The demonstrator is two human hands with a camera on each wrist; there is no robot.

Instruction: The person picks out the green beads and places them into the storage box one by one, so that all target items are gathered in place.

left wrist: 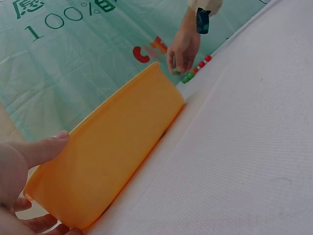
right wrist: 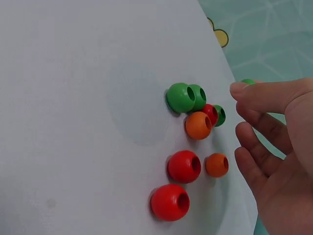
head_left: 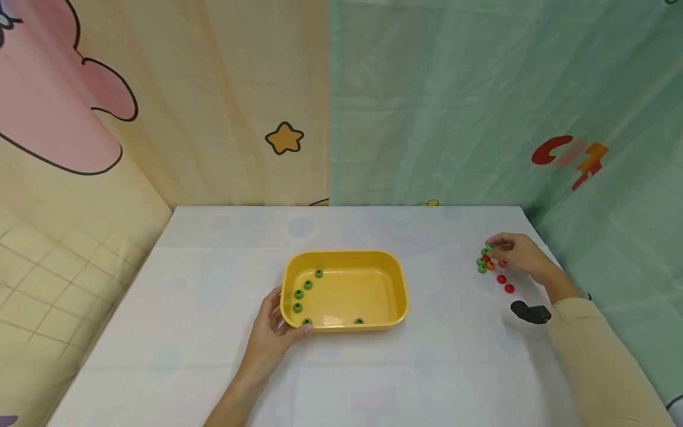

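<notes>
Right hand (head_left: 519, 254) pinches a round green bead (right wrist: 248, 81), judged light, rigid and slippery, best taken by its sides, near loose red, orange and green beads (right wrist: 184, 167), while left hand (head_left: 270, 332) grips the yellow plastic tray (head_left: 357, 290).

Backdrop: cream-yellow cloth (head_left: 213, 89) at left and rear-left, butting at rear centre against green cloth (head_left: 453, 89), which continues down the right side; both show creases. Prints on the cream: black-outlined pink cartoon figure (head_left: 53, 101), upper left; orange star (head_left: 285, 138); brown grid lines (head_left: 58, 267), lower left. On the green: red, pink and orange motif (head_left: 572, 152); small yellow print (head_left: 429, 203) at the table's rear edge; dark-green "100%" lettering (left wrist: 72, 19), left-wrist view. Table covering (head_left: 405, 379): white, faint fold lines, pale bluish spots (head_left: 300, 226).
</notes>
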